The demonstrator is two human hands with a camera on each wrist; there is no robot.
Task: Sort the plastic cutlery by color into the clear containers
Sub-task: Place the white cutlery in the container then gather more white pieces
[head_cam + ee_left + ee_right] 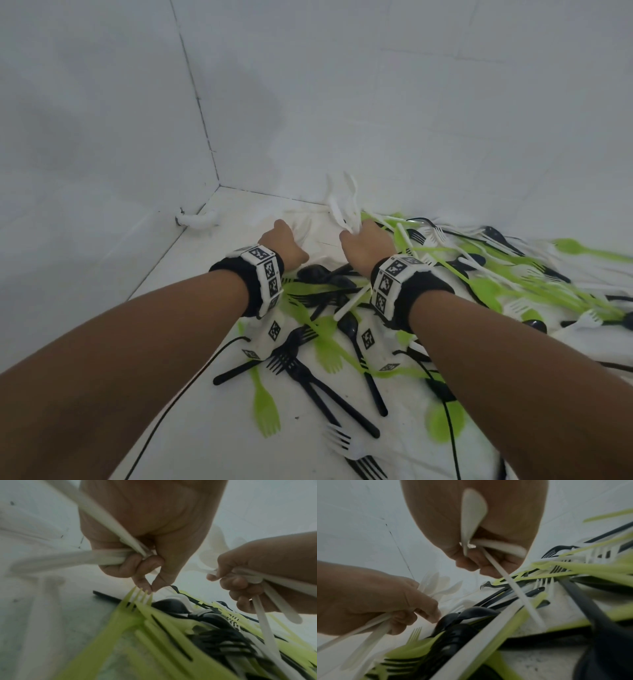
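left hand (281, 247) grips white cutlery (72, 559) | right hand (366, 244) grips white bundle (344, 205) | risk: loose handles slip into mixed pile (329, 308); containers unseen

We see the head view lit softly and evenly, with no hard glare on the white walls (102, 102); shadows stay faint — a pale grey under the forearms and wrist bands; the wide lens bends the wall corner seam (202, 113) and stretches the arms at the lower edge; the green cutlery (582, 284) on the right smears into streaks. Both wrist views are dimmer and greyer, darkening toward the bottom corners; the left hand (150, 534) sits close and soft, its white cutlery (68, 561) ghosted by motion; the right hand (479, 527) looms large — the black cutlery (607, 642) beneath it blurs heavily.
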